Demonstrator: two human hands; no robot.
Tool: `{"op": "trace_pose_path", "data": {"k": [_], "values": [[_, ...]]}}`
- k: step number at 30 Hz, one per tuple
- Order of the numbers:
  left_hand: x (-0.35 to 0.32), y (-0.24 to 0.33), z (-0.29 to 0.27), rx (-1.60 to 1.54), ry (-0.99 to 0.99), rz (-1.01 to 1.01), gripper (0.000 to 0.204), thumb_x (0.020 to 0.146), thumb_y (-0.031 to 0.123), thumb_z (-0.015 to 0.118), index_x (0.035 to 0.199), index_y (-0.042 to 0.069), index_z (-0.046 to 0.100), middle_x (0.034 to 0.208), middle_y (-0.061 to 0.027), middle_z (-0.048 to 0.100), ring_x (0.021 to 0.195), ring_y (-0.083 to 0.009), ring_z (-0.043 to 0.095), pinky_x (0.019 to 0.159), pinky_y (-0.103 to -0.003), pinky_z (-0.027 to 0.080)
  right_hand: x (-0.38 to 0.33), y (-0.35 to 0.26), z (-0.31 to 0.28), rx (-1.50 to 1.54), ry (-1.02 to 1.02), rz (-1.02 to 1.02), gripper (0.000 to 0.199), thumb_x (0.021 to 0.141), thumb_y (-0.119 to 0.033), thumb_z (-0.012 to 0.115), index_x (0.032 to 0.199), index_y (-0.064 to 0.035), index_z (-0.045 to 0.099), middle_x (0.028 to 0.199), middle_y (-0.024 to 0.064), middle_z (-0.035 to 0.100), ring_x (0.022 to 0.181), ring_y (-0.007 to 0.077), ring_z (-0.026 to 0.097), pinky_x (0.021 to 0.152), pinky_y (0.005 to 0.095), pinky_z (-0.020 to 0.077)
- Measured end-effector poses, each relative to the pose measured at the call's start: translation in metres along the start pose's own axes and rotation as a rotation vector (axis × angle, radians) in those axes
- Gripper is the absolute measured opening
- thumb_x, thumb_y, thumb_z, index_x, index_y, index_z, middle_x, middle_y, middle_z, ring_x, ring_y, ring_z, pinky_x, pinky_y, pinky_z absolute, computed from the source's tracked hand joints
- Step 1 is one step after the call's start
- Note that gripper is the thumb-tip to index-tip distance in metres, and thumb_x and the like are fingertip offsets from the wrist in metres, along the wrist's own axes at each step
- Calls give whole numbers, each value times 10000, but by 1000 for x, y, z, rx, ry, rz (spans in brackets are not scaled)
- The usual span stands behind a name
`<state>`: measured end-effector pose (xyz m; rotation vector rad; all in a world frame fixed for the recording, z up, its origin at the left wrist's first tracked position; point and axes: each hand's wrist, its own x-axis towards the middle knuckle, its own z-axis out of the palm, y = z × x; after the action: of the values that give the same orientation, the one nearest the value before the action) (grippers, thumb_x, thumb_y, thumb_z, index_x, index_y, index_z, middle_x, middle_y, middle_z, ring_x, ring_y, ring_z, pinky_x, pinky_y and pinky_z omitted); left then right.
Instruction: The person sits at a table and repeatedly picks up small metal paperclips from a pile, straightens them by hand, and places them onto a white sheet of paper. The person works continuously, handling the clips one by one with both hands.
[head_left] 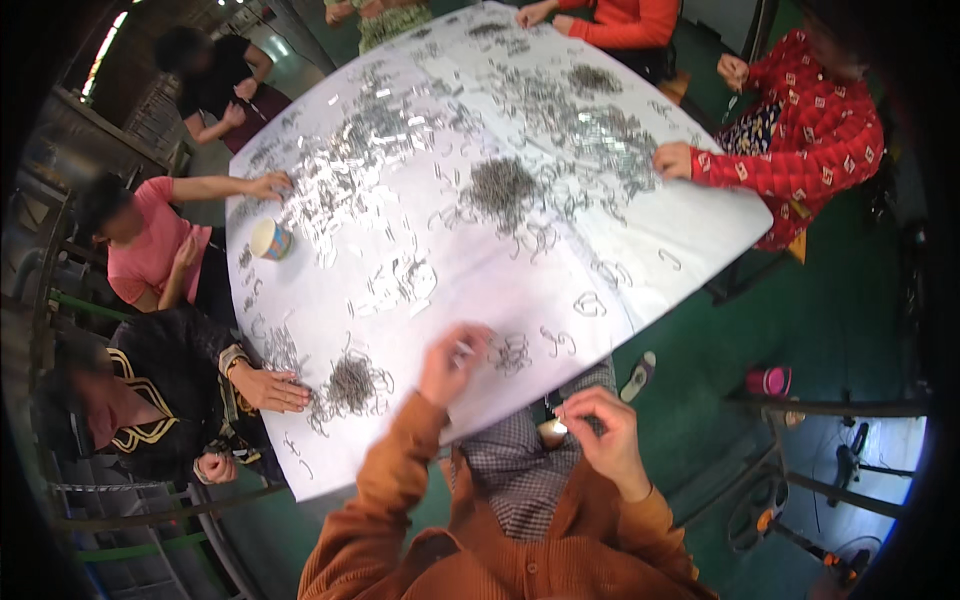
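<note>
My left hand hovers over the near edge of the white-covered table, blurred by motion. Its fingers are curled, and a small pale glint shows among them; what it is I cannot make out. Just right of it lies a small pile of dark curved metal wire pieces. Over my lap, off the table's edge, my right hand pinches thumb and finger together. A tiny bright bit shows at the fingertips, too small to name. Farther off lie shiny flat metal strips and a dense heap of metal pieces.
Several people sit around the table; a co-worker's hand rests by another metal heap at the left. A paper cup stands near the left edge. A pink bucket and a shoe are on the green floor at right.
</note>
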<state>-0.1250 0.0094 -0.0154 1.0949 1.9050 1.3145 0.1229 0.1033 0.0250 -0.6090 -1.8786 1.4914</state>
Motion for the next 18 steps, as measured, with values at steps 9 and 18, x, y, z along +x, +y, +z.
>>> {"op": "trace_pose_path", "data": {"k": [9,18], "values": [[-54,80,74,-567,-104,-129,193,884,-16,641,1076,-21,661,1053,-80,644,947,-122,603,829,-267,507,3,-7,-3,-68,62,13,98,763,61,674,827,-4,638,863,102,657,777,220,653,677,295,512],[-51,79,80,-429,-68,-115,188,897,1,631,1081,-32,648,1015,-69,658,936,-122,612,825,-265,504,-2,0,-2,-99,67,20,97,768,62,659,832,-3,625,868,101,647,772,234,647,679,305,507]]}}
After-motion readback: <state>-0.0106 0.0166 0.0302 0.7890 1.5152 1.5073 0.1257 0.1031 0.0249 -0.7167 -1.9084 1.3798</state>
